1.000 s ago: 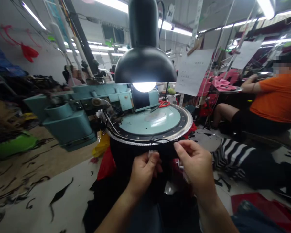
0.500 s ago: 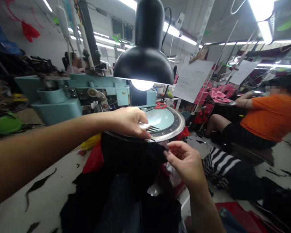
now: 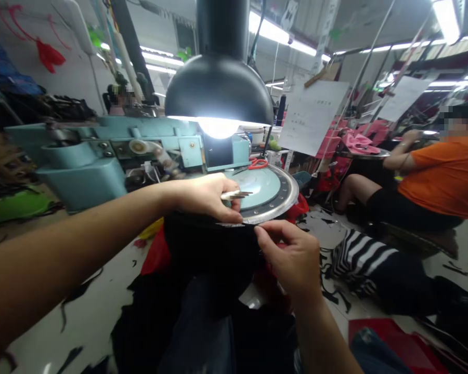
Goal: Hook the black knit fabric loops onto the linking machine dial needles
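Note:
A black knit garment (image 3: 206,249) hangs in a heavy fold from the rim of a round linking dial (image 3: 275,200), a pale teal disc inside a dark, toothed steel ring. My left hand (image 3: 203,197) rests at the dial's near edge, shut on a small silver metal tool (image 3: 236,195), perhaps tweezers. My right hand (image 3: 290,257) pinches the black knit where it meets the ring's needle row (image 3: 230,225). Its fingertips touch the fabric, and the exact grip is partly hidden.
A black lamp (image 3: 218,88) hangs just above the dial, and a teal machine body (image 3: 81,189) lies to its left. Red scissors (image 3: 258,164) sit behind the dial. A co-worker in an orange shirt (image 3: 440,179) sits at the right. Scraps litter the floor (image 3: 101,306).
One second ago, my left hand was low on the black knit. It has since risen to the dial with the silver tool. The view has swung, and my right hand stays at the fabric edge.

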### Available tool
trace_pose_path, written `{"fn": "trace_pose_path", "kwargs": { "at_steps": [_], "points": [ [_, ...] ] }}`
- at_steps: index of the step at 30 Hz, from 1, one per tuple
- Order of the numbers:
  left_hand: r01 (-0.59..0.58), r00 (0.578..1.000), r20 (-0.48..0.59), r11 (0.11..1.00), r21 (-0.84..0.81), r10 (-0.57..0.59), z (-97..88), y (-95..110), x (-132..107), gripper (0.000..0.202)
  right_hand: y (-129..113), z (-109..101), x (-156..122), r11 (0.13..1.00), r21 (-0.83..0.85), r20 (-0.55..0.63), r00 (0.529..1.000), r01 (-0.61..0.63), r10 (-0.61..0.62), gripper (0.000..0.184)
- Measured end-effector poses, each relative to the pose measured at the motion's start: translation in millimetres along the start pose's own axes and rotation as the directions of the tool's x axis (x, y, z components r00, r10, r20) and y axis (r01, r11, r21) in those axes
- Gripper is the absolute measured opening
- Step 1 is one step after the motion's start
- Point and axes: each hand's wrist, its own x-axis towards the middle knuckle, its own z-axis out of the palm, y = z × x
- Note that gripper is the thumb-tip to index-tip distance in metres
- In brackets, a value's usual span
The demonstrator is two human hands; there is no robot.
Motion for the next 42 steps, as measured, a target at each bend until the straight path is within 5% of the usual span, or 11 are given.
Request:
{"fn": "trace_pose_path", "kwargs": {
  "at_steps": [11, 15, 19, 33, 36, 39, 42],
  "points": [
    [-0.079, 0.997, -0.001, 0.993, 0.091, 0.080, 0.0, -4.4, 2.2, 0.024, -0.3, -8.2, -4.7, 0.979, -0.094, -0.023, 0.982, 0.182, -0.185, 0.007],
    [-0.125, 0.992, 0.030, 0.991, 0.056, 0.123, -4.2, -5.4, -0.1, 0.023, 4.7, -10.7, -7.6, 0.932, -0.183, -0.001, 0.948, 0.314, -0.319, 0.008],
    [-0.084, 0.995, 0.059, 0.996, -0.004, 0.085, -6.3, -3.2, -0.9, 0.015, 6.0, -4.5, -5.2, 0.917, -0.251, -0.058, 0.940, 0.312, -0.336, 0.009],
    [-0.036, 0.998, -0.040, 0.996, 0.080, 0.040, 5.6, 6.9, 2.5, 0.014, -0.7, 4.2, -2.7, 0.973, -0.168, -0.115, 0.977, 0.161, -0.181, 0.005],
    [-0.038, 0.998, -0.038, 0.996, 0.075, 0.041, 5.9, 9.1, 3.3, 0.011, -1.4, 7.1, -4.5, 0.999, -0.053, -0.109, 0.994, -0.006, 0.000, 0.007],
    [-0.058, 0.998, -0.018, 0.997, 0.047, 0.059, 4.1, 8.6, 2.4, 0.012, 0.1, 13.5, -8.2, 0.976, 0.132, 0.045, 0.985, -0.171, 0.166, 0.017],
    [-0.100, 0.995, 0.004, 0.993, 0.055, 0.100, 0.8, 5.1, 0.0, 0.012, 2.1, 19.1, -12.1, 0.964, 0.228, 0.048, 0.991, -0.134, 0.127, 0.012]
  ]
}}
